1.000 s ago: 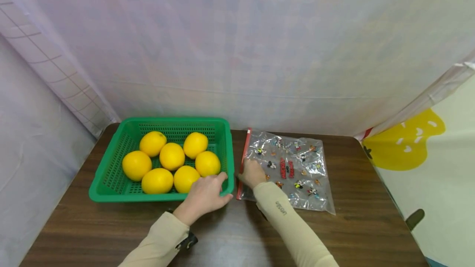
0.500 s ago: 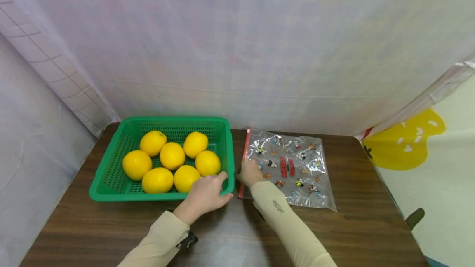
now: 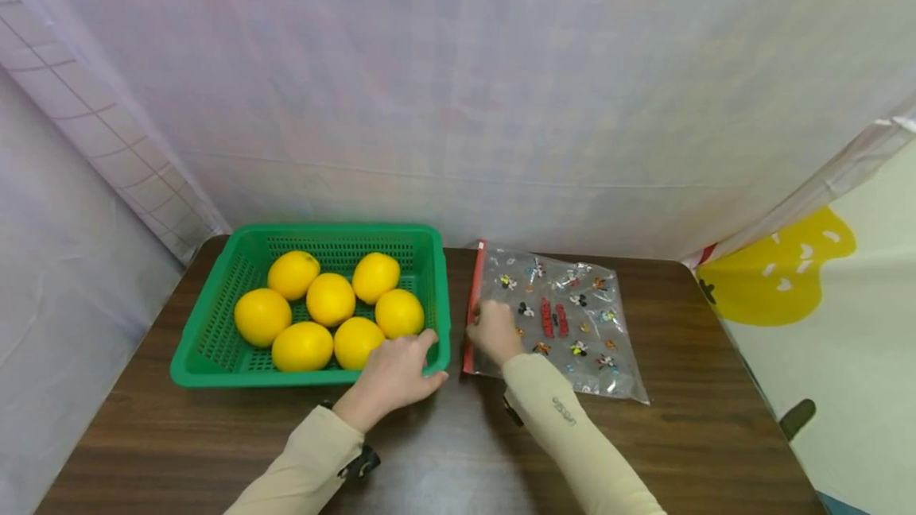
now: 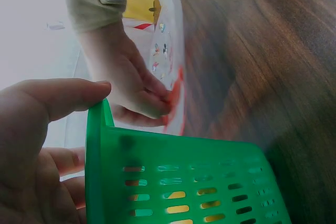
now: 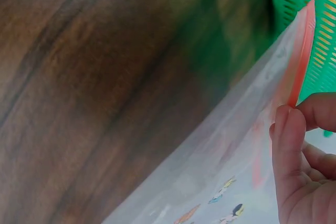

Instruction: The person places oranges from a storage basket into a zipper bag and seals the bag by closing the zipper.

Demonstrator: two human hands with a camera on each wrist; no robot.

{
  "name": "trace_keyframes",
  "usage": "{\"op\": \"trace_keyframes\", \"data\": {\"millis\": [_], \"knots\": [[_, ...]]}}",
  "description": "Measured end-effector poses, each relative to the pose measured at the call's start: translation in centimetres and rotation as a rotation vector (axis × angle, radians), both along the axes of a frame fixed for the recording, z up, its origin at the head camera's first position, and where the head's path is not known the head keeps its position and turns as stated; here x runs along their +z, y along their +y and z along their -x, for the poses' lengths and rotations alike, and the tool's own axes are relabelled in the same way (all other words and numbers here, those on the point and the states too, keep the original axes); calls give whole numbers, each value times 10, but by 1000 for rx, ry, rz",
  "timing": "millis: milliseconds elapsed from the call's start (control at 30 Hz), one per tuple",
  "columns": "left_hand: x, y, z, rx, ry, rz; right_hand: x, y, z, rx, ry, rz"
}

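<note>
A green plastic basket point(image 3: 308, 379) holds several round yellow fruits point(image 3: 331, 300), perhaps lemons or oranges. My left hand point(image 3: 397, 376) holds the basket's near right corner; in the left wrist view the thumb point(image 4: 79, 94) lies on the rim while the other fingers are partly hidden behind the wall. To the right lies a clear zip bag point(image 3: 594, 324) with cartoon prints and a red zip strip point(image 3: 475, 276) along its left edge. My right hand point(image 3: 495, 330) pinches that strip. The right wrist view shows thumb and fingertips meeting on the red edge, which is raised from the table.
The dark wooden table point(image 3: 687, 427) carries basket and bag side by side. White curtains point(image 3: 458, 102) hang close behind and at the left. At the right is a pale cloth with a yellow printed shape point(image 3: 780, 272).
My right hand has shifted slightly up and right with the red strip, and the bag's left edge has moved with it. My left hand stays at the basket corner.
</note>
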State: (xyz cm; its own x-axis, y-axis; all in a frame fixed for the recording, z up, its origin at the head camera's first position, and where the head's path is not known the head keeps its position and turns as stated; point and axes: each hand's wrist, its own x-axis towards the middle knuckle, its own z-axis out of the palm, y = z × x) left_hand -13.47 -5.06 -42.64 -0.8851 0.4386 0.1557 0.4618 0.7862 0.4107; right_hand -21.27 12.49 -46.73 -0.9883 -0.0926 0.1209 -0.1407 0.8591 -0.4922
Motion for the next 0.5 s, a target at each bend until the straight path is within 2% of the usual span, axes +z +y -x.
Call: {"op": "trace_keyframes", "data": {"millis": [167,267,500], "knots": [[0,0,0,4,2,-1,10,9,-8,-4,106,80],[0,1,0,7,-5,-1,15,14,-13,-8,138,119],[0,1,-1,9,-3,10,29,21,-26,9,219,147]]}}
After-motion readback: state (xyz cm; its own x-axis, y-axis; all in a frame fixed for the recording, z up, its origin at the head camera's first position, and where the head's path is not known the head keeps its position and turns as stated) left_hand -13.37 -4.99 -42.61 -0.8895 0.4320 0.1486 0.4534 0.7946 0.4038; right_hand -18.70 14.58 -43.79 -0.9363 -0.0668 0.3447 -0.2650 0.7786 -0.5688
